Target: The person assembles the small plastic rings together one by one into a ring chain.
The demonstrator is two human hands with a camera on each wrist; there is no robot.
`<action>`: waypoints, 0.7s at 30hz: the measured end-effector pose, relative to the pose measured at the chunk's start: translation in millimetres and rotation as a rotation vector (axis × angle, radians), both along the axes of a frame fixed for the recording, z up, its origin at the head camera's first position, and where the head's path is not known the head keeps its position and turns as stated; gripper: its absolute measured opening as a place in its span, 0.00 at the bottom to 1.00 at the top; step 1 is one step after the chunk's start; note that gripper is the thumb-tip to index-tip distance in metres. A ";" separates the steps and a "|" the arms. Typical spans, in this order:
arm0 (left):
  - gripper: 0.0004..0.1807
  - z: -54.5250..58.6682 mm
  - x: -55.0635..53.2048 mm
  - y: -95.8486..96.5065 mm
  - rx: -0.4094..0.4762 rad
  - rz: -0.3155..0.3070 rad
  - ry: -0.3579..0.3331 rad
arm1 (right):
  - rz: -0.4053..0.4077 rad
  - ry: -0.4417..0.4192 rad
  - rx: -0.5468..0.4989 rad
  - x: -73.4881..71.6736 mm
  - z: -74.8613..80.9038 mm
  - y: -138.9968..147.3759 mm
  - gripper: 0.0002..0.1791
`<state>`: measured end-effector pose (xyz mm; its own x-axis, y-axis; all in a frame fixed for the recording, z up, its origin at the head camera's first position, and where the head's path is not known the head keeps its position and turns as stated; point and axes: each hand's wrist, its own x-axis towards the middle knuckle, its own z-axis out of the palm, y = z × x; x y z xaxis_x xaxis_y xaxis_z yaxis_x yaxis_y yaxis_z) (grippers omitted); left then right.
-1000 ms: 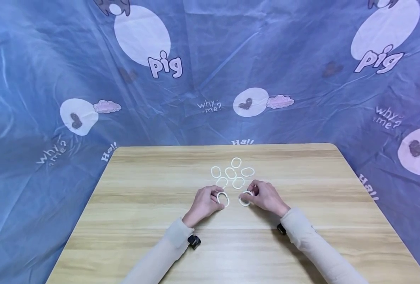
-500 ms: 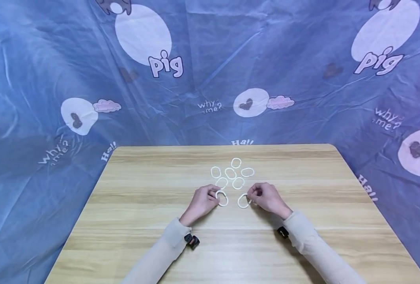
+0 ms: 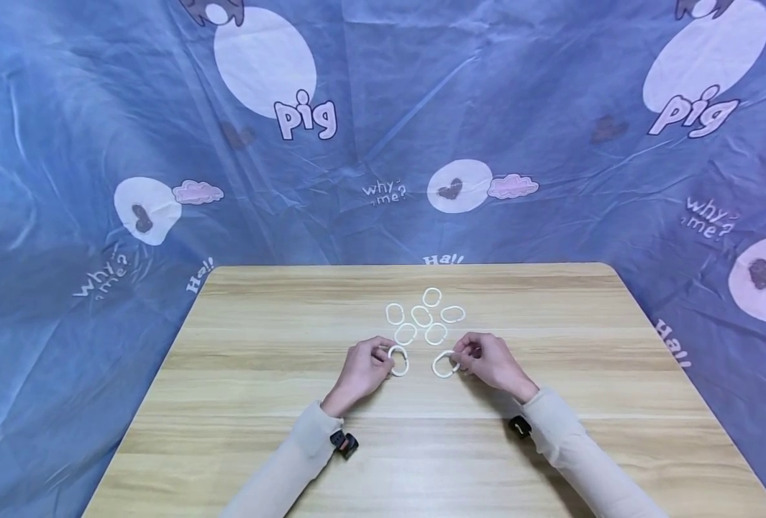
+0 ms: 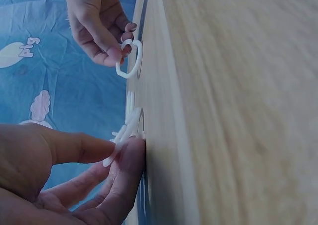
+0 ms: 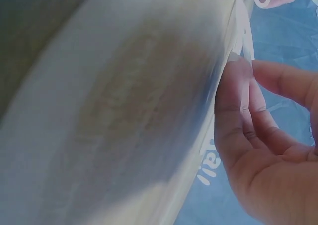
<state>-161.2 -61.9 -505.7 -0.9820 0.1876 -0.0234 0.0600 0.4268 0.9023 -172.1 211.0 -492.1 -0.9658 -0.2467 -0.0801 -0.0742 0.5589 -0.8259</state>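
Note:
My left hand (image 3: pixel 365 367) pinches a white oval ring (image 3: pixel 406 364) between thumb and fingers, close over the tabletop. The left wrist view shows that ring (image 4: pixel 130 120) nearly edge-on, partly covered by the fingertips. To the right, my right hand (image 3: pixel 491 361) pinches a second white oval ring (image 3: pixel 436 368) by its right side. In the left wrist view this second ring (image 4: pixel 139 61) stands tilted, with a small notch along its band. The right wrist view has thumb and forefinger meeting on its lower end. Space separates the two held rings.
Several more white oval rings (image 3: pixel 422 316) lie loosely grouped on the wooden table (image 3: pixel 260 345), just beyond both hands. A blue printed cloth (image 3: pixel 370 129) hangs behind the table and along its sides. Small dark devices (image 3: pixel 345 444) sit at the cuffs.
My left hand has drawn slightly left with its ring, widening the space between the two rings. My right thumb has moved from across its ring to the ring's right side.

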 end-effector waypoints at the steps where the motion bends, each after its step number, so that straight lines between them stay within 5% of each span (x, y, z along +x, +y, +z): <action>1: 0.17 0.3 0.3 -0.3 0.009 -0.003 -0.009 | -0.002 -0.001 -0.004 0.1 1.0 -0.4 0.06; 21: 0.14 -1.2 7.6 -3.6 0.140 -0.050 -0.026 | -0.010 0.040 -0.094 6.6 4.5 -7.4 0.07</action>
<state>-153.6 -65.5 -506.8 -0.9707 0.2396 -0.0191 0.0537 0.2935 0.9545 -165.5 203.6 -487.6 -0.9702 -0.2416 -0.0178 -0.1034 0.4795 -0.8714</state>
